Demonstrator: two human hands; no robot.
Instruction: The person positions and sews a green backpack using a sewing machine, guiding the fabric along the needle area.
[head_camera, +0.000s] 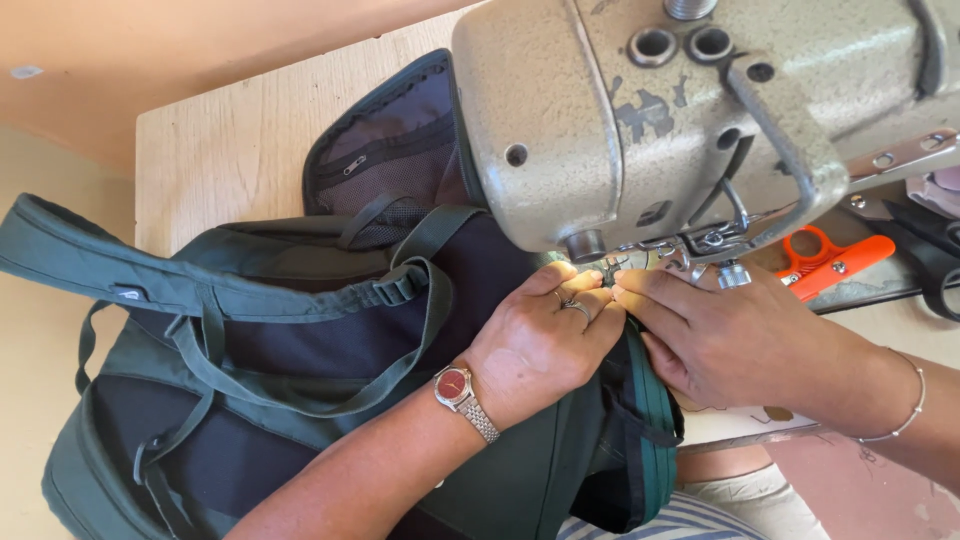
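A dark green backpack (250, 330) with navy panels and loose straps lies across the wooden table (230, 140), one edge fed under the head of a worn beige sewing machine (640, 110). My left hand (540, 340), with a ring and a red-faced wristwatch, presses the fabric flat just in front of the needle area. My right hand (720, 330), a thin bangle on its wrist, pinches the same green seam from the right. The fingertips of both hands meet below the presser foot (640, 262). The needle itself is hidden by the fingers.
Orange-handled snips (835, 262) lie on the machine bed to the right, beside dark scissors (935, 255). The backpack's open zip pocket (385, 150) rests behind the machine head. The table's left edge drops to an orange floor. My lap shows at the bottom.
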